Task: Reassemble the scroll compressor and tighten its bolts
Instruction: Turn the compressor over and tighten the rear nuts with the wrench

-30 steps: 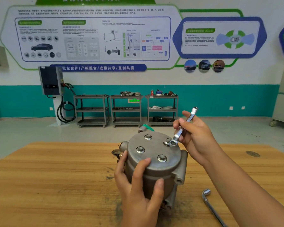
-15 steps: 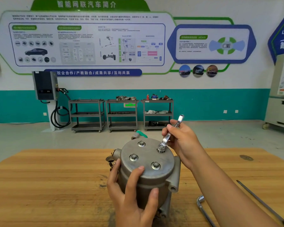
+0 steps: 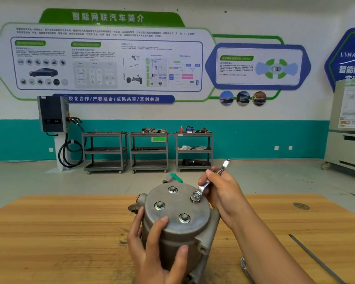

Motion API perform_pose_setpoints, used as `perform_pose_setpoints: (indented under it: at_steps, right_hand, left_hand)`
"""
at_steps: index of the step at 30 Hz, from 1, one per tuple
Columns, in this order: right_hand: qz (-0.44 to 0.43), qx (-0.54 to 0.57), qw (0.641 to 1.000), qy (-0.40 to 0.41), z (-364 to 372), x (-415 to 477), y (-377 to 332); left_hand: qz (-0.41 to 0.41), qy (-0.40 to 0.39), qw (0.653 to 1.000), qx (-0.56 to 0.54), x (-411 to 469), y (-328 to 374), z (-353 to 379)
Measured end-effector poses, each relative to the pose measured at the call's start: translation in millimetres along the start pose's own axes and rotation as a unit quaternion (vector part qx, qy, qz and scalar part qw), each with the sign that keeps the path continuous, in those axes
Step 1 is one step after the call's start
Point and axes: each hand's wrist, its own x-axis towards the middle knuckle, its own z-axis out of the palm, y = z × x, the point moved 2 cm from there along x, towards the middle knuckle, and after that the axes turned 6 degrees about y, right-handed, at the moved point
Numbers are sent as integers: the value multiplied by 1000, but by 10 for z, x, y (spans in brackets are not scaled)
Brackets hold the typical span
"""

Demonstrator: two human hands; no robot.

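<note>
The scroll compressor (image 3: 177,226) stands upright on the bench (image 3: 59,232) between both hands: the left hand (image 3: 152,255) grips its near side, while the right hand (image 3: 223,193) grips a ring wrench (image 3: 208,182) seated on the far-right bolt (image 3: 195,195).

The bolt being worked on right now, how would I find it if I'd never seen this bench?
On the wooden table stands a grey metal compressor with four bolts on its round top. Yours is the far-right bolt. It alone has the ring end of a wrench over it, held by the right hand.
</note>
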Motion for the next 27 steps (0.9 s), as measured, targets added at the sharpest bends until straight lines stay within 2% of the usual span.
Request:
perform_pose_setpoints:
  at_steps: [5,9,13,19,23,27]
  right_hand:
    - [34,-42,998,-36,-5,-17,-96]
    - [14,-41,999,-18,-15,-46,-58]
    - [-47,-20,998,38,-66,-113,32]
    - [-127,79,982,113,-85,-330,168]
    - [-167,111,971,126,-37,-464,225]
    - [-200,81,969,123,-8,-571,273]
  left_hand:
    - [-4,-11,1000,14,-13,-11,-9]
    - [-2,-11,1000,6,-3,-3,-17]
    - [15,-16,1000,-2,12,-9,-31]
    - [-27,-21,999,14,-32,72,-32]
    - [-46,-13,998,26,-45,75,-64]
    - [-60,-11,998,25,-33,102,-79]
